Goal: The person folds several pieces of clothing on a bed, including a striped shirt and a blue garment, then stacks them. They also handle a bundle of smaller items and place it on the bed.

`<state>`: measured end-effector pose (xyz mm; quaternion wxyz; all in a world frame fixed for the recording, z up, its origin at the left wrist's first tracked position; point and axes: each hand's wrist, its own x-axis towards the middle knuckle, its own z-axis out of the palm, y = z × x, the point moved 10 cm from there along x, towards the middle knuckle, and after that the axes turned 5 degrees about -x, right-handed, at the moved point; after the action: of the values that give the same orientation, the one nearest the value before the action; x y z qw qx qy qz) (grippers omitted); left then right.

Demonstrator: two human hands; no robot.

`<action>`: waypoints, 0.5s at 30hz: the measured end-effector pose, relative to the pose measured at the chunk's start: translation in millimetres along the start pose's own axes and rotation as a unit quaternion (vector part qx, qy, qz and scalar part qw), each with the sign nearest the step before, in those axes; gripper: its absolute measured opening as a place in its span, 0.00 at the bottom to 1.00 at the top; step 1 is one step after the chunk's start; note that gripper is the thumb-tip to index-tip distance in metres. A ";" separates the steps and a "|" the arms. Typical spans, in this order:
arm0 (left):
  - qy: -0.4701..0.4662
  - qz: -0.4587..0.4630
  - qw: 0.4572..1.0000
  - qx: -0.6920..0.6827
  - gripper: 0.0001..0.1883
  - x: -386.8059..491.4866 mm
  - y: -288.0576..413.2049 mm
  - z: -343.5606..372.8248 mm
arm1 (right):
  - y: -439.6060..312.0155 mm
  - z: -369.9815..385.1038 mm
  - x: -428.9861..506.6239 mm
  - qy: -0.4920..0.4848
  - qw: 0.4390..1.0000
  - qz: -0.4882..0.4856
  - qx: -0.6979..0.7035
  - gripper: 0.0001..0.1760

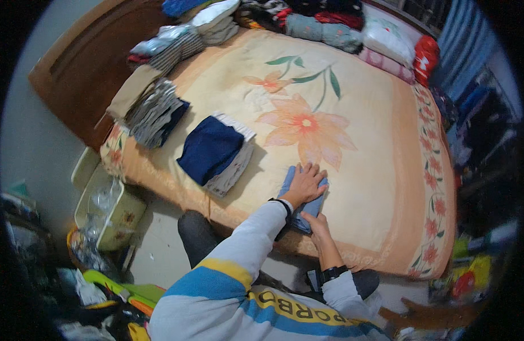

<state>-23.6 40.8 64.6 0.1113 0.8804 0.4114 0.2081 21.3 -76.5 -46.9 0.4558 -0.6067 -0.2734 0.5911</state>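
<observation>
A folded blue garment (314,206) lies near the front edge of the bed, on a cream and orange floral bedspread (364,170). Flat on its upper part rests my left hand (305,184), palm down, fingers a little apart. My right hand (320,226) holds the lower right end, thumb on top and the other fingers mostly hidden. To the left sits a stack of folded clothes with a navy piece (213,147) on top and grey and white ones beneath. Farther left stands a second pile of folded grey clothes (153,115), beside a beige folded cloth (134,91).
Rolled bedding (323,32), a white packed bundle (387,40) and more folded cloths (176,53) line the bed's far side. A wooden headboard (87,55) rises at the left. Below it is a cream bin (117,221) holding clear plastic. A blue curtain (462,47) hangs far right.
</observation>
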 end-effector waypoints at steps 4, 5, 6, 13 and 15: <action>0.059 0.024 0.998 -0.013 0.32 -21.3 7.7 -17.4 | 3.6 3.7 -4.1 0.002 1.000 0.025 0.010 0.25; 0.078 0.030 0.996 0.000 0.32 -29.1 9.6 -23.6 | 2.8 4.3 -4.1 -0.001 1.000 0.019 0.023 0.25; 0.078 0.044 0.996 -0.016 0.32 -42.2 13.1 -25.4 | 0.3 5.3 -3.4 -0.002 1.000 0.002 0.018 0.25; -0.041 0.019 0.999 -0.013 0.34 -135.0 5.3 -4.2 | -3.5 13.2 -7.9 -0.036 0.999 -0.030 0.011 0.26; -0.021 0.028 0.999 -0.010 0.35 -157.8 7.1 -7.0 | -4.8 12.6 -12.2 -0.026 0.999 -0.029 -0.002 0.29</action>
<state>-112.7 -85.1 30.0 0.1229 0.8945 0.3822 0.1967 8.3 -82.2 -35.5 0.4642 -0.5839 -0.3037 0.5927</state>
